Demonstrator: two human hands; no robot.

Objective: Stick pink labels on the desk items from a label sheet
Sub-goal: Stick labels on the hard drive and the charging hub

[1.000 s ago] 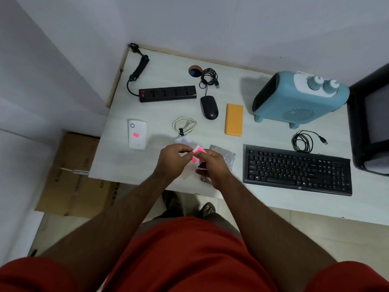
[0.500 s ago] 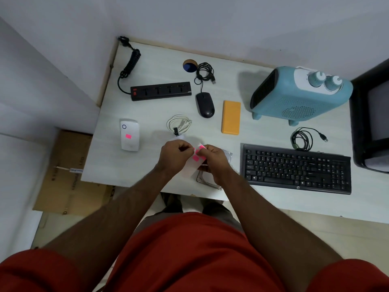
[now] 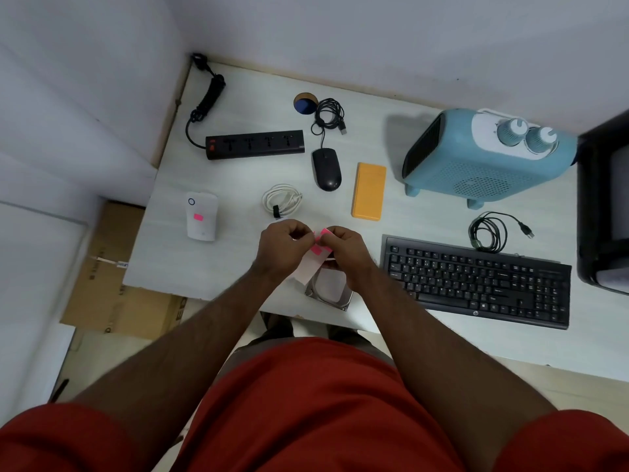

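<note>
Above desk's near edge, both hands stayed together: left hand [image 3: 284, 248] pinched label sheet [image 3: 311, 265], right hand [image 3: 342, 248] kept peeling pink label [image 3: 322, 233]; sticking next.

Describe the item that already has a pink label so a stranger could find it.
Start at the black power strip near the desk's left back. Nearer the front edge lies a small white device, alone. Only it carries a pink label.
</note>
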